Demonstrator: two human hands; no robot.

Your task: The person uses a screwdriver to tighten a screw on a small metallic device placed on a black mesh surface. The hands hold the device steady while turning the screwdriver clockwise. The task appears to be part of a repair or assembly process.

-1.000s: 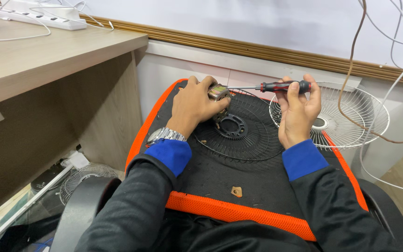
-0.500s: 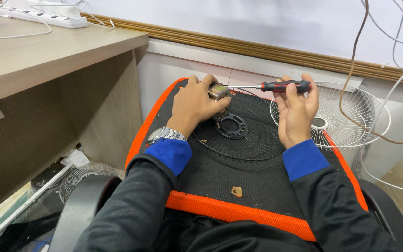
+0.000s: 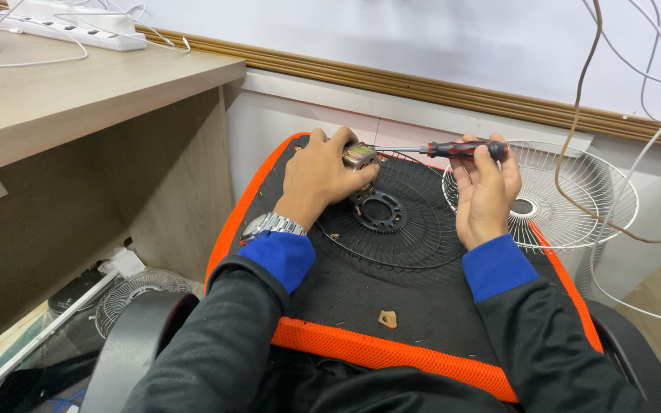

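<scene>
While the left hand closes around a small metal fan motor at the far edge of the black seat cushion, the right hand grips the red-and-black handle of a screwdriver whose shaft runs leftward, its tip meeting the motor. Both hands are clamped on their own things and stand apart, the motor and the tool's shaft bridging the gap between them. Under the motor and between the wrists lies a black wire fan guard with a dark ring at its middle, flat on the cushion. A white wire fan guard sits to the right, partly behind the right hand and overhanging the cushion's orange edge. A silver wristwatch shows on the left wrist above the blue cuff. Near the cushion's near edge lies a small brown scrap. To the left stands a wooden desk carrying a white power strip at its far end, and cables hang down on the right.
</scene>
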